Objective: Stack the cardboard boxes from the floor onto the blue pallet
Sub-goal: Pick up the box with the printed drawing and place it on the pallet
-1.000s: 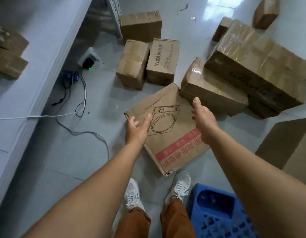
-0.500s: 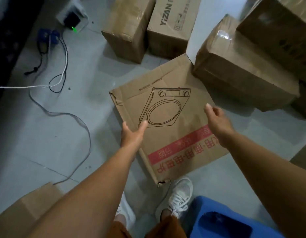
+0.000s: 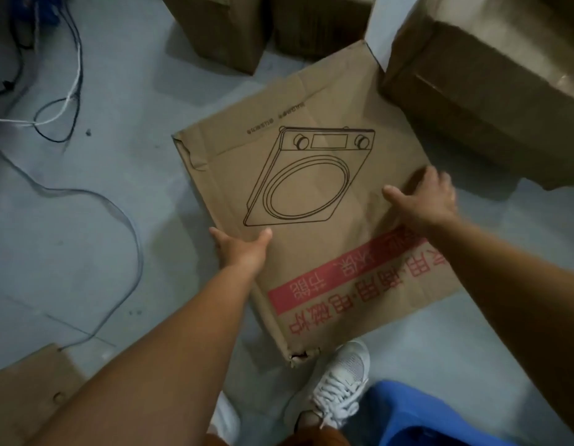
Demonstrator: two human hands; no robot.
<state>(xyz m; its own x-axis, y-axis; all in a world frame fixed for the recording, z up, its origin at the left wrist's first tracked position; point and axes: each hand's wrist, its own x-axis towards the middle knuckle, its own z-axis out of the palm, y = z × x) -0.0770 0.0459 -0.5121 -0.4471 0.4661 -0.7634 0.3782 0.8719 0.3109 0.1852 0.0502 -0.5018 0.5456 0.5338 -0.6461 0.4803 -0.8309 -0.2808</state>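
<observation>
A flat cardboard box (image 3: 314, 226), printed with a washing-machine drawing and a red band of text, lies on the grey floor in front of me. My left hand (image 3: 242, 251) is at its left edge, thumb on the top face and fingers straight along the side. My right hand (image 3: 424, 201) lies spread on the top face near the right edge, slightly blurred. A corner of the blue pallet (image 3: 424, 416) shows at the bottom right, beside my white shoe (image 3: 340, 384).
A large taped box (image 3: 491, 101) touches the flat box's far right corner. Two more boxes (image 3: 221, 27) (image 3: 317, 24) stand behind it. Loose cables (image 3: 70, 101) trail over the floor at left. A cardboard piece (image 3: 28, 397) lies at the bottom left.
I have bent lower and closer. Both hands came down from above the flat box onto it, the left to its left edge, the right onto its top near the right edge.
</observation>
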